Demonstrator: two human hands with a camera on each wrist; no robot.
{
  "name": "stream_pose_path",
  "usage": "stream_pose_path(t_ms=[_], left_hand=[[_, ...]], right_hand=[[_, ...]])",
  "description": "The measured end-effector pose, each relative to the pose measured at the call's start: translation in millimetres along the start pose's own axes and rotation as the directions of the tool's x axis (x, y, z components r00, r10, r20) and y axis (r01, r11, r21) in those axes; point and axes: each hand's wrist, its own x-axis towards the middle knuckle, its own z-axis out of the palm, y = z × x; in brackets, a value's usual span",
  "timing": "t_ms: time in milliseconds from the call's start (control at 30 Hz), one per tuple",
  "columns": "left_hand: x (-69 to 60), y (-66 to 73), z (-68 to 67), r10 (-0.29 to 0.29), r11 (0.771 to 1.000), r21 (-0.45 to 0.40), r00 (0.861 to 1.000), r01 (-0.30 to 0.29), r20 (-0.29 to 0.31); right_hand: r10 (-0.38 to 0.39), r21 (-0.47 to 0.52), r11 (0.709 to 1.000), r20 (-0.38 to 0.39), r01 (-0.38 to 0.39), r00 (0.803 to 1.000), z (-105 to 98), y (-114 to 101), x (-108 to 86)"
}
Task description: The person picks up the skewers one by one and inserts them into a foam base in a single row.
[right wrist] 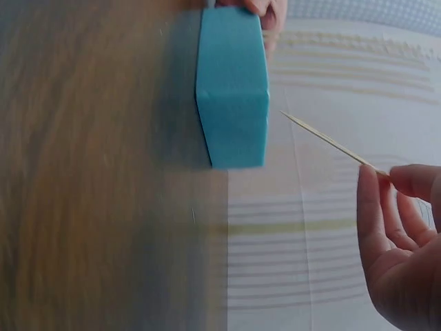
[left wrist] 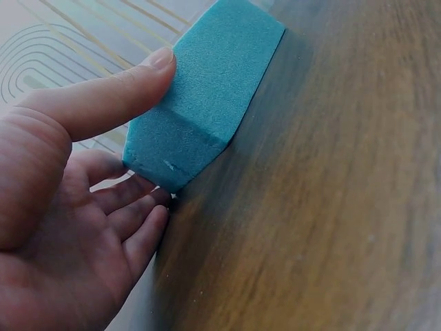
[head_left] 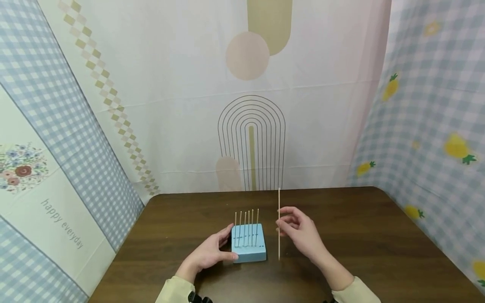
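A light-blue foam block point(head_left: 251, 256) lies on the table, with several thin wooden skewers point(head_left: 252, 223) standing upright in its top. My left hand point(head_left: 210, 250) holds the block at its left side, thumb on the near face and fingers along the side, as the left wrist view also shows. To the right of the block, my right hand point(head_left: 303, 235) pinches one more wooden skewer point(head_left: 279, 248) between thumb and fingertips. That skewer is upright and apart from the block; its pointed end shows in the right wrist view. Small dark marks dot the block's top.
The dark brown wooden table point(head_left: 363, 235) extends around both hands. Behind it hangs a pale patterned cloth point(head_left: 182, 126), and blue checked cloths point(head_left: 417, 126) hang at both sides.
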Motion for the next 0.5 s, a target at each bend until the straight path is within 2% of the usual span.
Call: stream_pose_path(t_ms=[100,233,500], left_hand=[[-0.6,-0.4,-0.9,-0.006,1.0,0.004,1.0,0.006,-0.001],[0.2,-0.4,-1.5,-0.006,1.0,0.01,1.0,0.006,-0.007],[0.3,1.4,-0.1,-0.014,1.0,-0.004,1.0,0.014,-0.002]], right_hand=[[-0.023,0.043,0.999,-0.012,0.024,1.0,11,-1,1.8],[-0.08,0.083,0.993,-0.064,0.085,0.995,23,-3,5.8],[-0.166,0.047,0.984,-0.09,0.171,0.982,35,-5,5.2]])
